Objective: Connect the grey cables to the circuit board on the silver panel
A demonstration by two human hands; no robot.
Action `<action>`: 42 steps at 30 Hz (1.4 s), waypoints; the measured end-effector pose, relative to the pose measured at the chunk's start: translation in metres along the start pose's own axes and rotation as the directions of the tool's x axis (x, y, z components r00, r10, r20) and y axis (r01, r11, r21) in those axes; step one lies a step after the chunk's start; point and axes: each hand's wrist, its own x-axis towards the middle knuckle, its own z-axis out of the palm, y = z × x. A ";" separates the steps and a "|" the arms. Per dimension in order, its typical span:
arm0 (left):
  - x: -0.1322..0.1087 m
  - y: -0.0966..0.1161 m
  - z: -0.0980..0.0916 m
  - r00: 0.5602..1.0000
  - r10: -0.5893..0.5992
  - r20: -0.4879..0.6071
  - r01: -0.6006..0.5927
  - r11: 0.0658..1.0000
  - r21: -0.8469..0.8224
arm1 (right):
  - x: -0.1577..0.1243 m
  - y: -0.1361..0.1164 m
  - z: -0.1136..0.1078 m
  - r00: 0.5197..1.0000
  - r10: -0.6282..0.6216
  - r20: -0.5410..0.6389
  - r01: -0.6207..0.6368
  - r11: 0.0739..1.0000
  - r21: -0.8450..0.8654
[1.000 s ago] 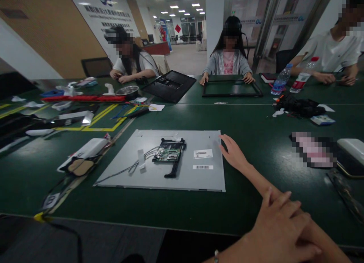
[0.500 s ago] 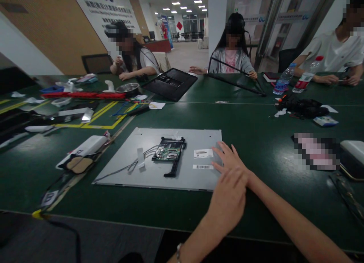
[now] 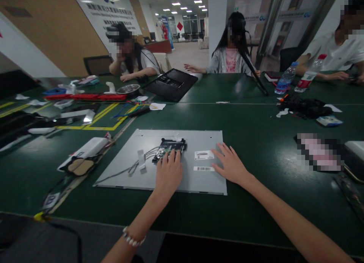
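Observation:
A flat grey metal-backed panel (image 3: 199,183), seemingly a display panel, lies on the green table. On its middle sits a green circuit board in a black bracket (image 3: 173,144), with thin grey cables (image 3: 132,168) running to the lower left under a strip of tape (image 3: 141,159). My left hand (image 3: 170,172), fingers stretched forward, is over the near part of the board and hides the bracket's lower arm. Spread fingers of my right hand (image 3: 231,165) rest at the panel's right edge, beside two white labels (image 3: 204,155). Neither hand holds anything.
A taped white pack with a power cable (image 3: 85,153) lies left. Beyond are a black plastic cover (image 3: 172,84), a red strip (image 3: 85,97) and loose wires. To the right are a phone (image 3: 320,152), black crumpled material (image 3: 304,105) and bottles (image 3: 286,79). Co-workers sit opposite; one holds a black frame (image 3: 253,71).
My left hand has moved left from beside my right wrist to the circuit board. My right hand stays at the panel's edge. The co-worker's black frame has turned edge-on.

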 end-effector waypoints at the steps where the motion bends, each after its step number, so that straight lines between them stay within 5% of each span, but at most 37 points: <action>1: 0.000 -0.001 0.001 1.000 -0.001 -0.004 0.001 1.000 -0.005 | 0.001 -0.002 0.000 1.000 -0.002 -0.002 0.002 1.000 0.008; 18: 0.006 -0.041 -0.002 0.998 0.029 0.061 -0.024 0.997 -0.079 | 0.012 -0.023 0.010 1.000 -0.010 0.022 0.009 0.999 0.039; 31: 0.047 -0.083 0.015 0.996 -0.008 0.083 0.016 0.996 -0.087 | 0.012 -0.022 0.014 1.000 -0.010 0.016 0.009 0.999 0.046; 42: 0.064 -0.097 0.019 0.997 -0.051 0.058 0.056 0.996 -0.074 | 0.010 -0.021 0.009 0.999 0.000 0.042 -0.003 0.998 0.063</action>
